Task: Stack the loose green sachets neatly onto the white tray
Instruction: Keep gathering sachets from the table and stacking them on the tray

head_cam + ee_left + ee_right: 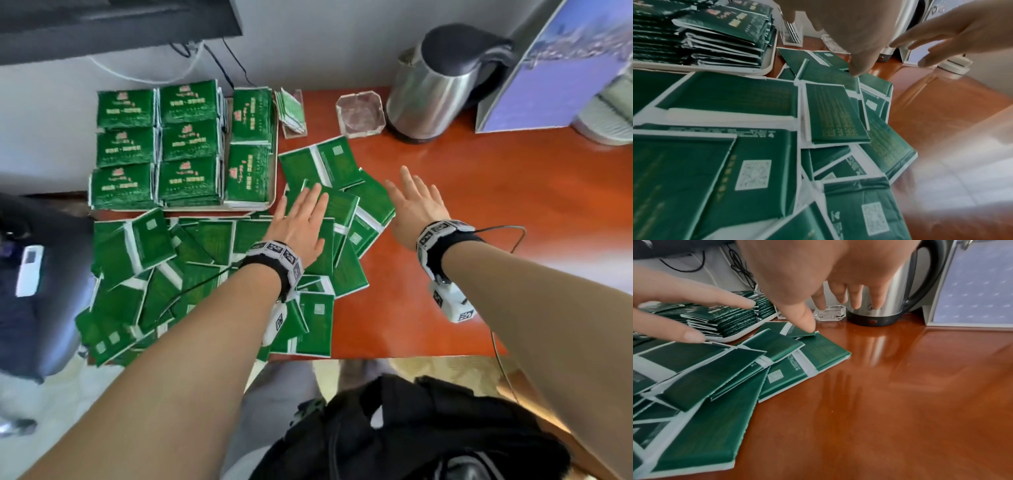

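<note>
1. Two hands are hovering empty: the left hand (301, 222) is spreading flat, fingers apart, over the loose green sachets (212, 274); the right hand (416, 205) is reaching with splayed fingers, its thumb nearing the pile's far edge.
2. Beyond the left hand, the white tray (272, 192) is already holding neat stacks.
3. Judging by this, gathering is starting; next, both hands need to square a handful.

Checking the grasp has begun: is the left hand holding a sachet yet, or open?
Open. The left hand lies flat, fingers straight, over the loose green sachets, gripping none.
</note>
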The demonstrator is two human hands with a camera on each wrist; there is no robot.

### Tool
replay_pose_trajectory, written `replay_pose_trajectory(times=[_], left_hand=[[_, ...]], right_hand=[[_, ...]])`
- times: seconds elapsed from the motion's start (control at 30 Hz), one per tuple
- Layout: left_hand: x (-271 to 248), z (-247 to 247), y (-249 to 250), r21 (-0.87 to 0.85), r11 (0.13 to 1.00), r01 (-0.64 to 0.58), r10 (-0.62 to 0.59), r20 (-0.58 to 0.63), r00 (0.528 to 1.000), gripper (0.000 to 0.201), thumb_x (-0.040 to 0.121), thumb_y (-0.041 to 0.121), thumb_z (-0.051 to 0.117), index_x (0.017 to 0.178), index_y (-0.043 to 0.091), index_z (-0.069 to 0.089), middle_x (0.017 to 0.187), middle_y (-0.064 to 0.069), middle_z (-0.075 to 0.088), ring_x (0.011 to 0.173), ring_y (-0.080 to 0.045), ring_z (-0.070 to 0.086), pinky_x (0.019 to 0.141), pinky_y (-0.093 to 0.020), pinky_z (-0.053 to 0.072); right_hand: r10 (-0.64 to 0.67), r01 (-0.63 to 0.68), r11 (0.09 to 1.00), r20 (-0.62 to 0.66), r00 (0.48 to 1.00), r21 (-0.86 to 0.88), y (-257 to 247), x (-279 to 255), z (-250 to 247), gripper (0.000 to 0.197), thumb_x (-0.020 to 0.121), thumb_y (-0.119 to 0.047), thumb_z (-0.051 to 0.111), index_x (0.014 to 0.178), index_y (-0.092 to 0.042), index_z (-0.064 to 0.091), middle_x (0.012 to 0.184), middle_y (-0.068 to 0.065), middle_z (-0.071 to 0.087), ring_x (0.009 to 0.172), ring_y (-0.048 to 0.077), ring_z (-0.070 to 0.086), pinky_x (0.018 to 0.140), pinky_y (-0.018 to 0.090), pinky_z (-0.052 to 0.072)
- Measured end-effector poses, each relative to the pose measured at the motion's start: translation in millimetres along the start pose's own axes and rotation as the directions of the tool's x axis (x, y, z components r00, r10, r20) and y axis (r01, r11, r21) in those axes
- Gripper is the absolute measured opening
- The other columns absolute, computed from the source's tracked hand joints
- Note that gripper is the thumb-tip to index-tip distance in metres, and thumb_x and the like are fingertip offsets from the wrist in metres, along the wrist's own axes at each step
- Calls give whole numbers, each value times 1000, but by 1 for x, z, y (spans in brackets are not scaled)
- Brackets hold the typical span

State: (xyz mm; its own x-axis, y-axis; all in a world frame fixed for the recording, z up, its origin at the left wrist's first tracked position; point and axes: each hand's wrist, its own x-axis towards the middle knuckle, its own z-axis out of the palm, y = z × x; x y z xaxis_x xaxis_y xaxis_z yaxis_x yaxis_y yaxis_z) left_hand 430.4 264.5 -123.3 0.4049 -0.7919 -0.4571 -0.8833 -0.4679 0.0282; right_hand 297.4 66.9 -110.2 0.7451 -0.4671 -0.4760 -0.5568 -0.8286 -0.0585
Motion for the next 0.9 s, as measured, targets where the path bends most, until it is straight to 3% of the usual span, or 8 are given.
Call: replay_pose_trajectory(times=[0.13,0.27,0.4,0.6,0.7,0.83,0.9], left_hand=[[11,9,-2,30,998,-57,52,136,989,84,100,35,55,160,16,0,168,-4,-5,154,-22,4,124,-48,10],[27,17,-10,36,991,-132,124,179,976,92,88,35,74,158,16,17,160,-10,23,146,-29,28,120,-47,25],[48,19,-15,-3,995,-95,94,176,980,97,73,41,86,148,15,32,139,-10,39,128,-30,44,106,-48,39],[70,13,-18,78,983,-169,156,147,977,99,57,54,91,134,16,41,130,-5,49,120,-28,46,99,-43,36],[71,13,-21,70,977,-200,189,143,971,94,58,56,89,129,16,43,125,-5,51,116,-27,46,95,-41,36],[67,6,-22,46,964,-263,255,134,958,76,73,48,83,133,17,48,121,-7,50,115,-28,45,93,-42,39],[67,-1,-22,-31,968,-249,251,135,958,61,79,40,81,128,19,52,117,-7,49,109,-30,51,83,-42,46]], right_hand=[[-68,67,997,16,998,49,-15,18,12,72,89,-7,55,154,-19,26,165,13,6,149,33,16,122,49,18],[-133,132,985,2,991,113,-41,45,26,49,92,-6,57,140,-11,45,138,17,41,128,36,40,103,48,40],[-87,88,978,-14,996,191,-67,72,30,49,95,-22,63,139,-11,45,134,17,42,123,37,43,97,49,42],[7,6,963,-46,999,271,-77,92,28,43,89,-19,66,127,-8,48,128,17,49,120,38,44,95,49,45],[25,-25,976,4,1000,218,-75,93,25,43,88,-27,63,126,-9,53,128,16,48,123,37,41,98,48,44],[36,-41,983,36,999,178,-69,93,25,40,93,-35,58,125,-11,57,125,15,49,123,36,39,97,46,40],[23,-29,987,42,999,159,-65,90,24,36,95,-34,57,122,-11,56,119,15,54,120,36,41,95,44,39]])
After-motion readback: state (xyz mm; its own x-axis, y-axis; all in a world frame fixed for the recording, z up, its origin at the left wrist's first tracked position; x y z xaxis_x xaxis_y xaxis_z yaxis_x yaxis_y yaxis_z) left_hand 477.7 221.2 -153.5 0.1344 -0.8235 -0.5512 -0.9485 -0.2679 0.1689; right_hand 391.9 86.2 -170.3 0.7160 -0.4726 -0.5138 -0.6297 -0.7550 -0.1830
